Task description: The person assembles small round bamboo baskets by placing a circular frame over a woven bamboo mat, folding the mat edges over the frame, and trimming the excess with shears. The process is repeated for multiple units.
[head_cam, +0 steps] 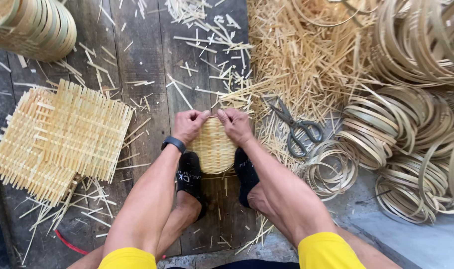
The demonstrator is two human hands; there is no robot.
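— Now, what do the two hands hold?

— Both are closed on the far rim of a small round woven bamboo basket (213, 144). The left hand (188, 124) and the right hand (235, 125) pinch that rim with thumbs and fingertips nearly touching each other, while the basket stands on edge between the two black-socked feet (189, 174), which brace it from below the grip.

— And what would make this step go well?

— In my judgement, keeping the feet pressed in so the weave does not roll, and working the rim in short stretches with the thumbs close together, so the strips bend rather than snap.

— What lies about the grip?

— Just to the right of it, scissors (299, 127) rest on a heap of bamboo offcuts (306, 60); farther right lie coiled bamboo hoops (411, 124). Well to the left, flat woven bamboo mats (62, 134) are stacked on the plank floor (147, 60). A dark wristband (173, 144) sits on the left wrist.
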